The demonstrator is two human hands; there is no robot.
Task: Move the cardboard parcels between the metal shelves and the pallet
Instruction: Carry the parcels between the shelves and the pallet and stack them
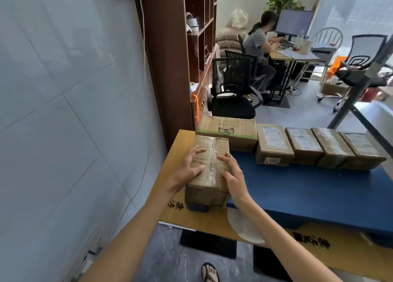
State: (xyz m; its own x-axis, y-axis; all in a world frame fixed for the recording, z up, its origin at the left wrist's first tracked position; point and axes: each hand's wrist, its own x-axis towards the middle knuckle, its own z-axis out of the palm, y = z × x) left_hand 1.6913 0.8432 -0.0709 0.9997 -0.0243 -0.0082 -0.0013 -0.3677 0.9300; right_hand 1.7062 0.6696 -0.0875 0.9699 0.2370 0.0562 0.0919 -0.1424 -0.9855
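1. forearms reach out from the bottom of the view to one cardboard parcel [209, 175] at the near left corner of the blue pallet [297, 192]. a sandalled foot [210, 273] stands on the floor below.
2. the left grip [187, 171] lies against the parcel's left side, fingers spread almost straight over the taped top. the right grip [232, 175] mirrors it on the right side. neither closes round the parcel; they clasp it between the palms.
3. i cannot tell whether the parcel rests on the pallet or hangs just above it. a dark blue object [197, 207] shows under its near edge.
4. a flat cardboard sheet [180, 145] lies along the pallet's left and near edges.
5. behind the held parcel a green-printed box [227, 133] touches its far end, and a row of four smaller parcels [304, 145] runs rightward, packed side by side.
6. a grey metal upright [348, 103] at the right probably belongs to the shelves, whose boards are barely in view.
7. judging progress: five parcels sit on the pallet and a sixth is in hand, so the work looks well under way. this view does not settle whether the parcel is arriving or leaving, nor how many wait on the shelves.
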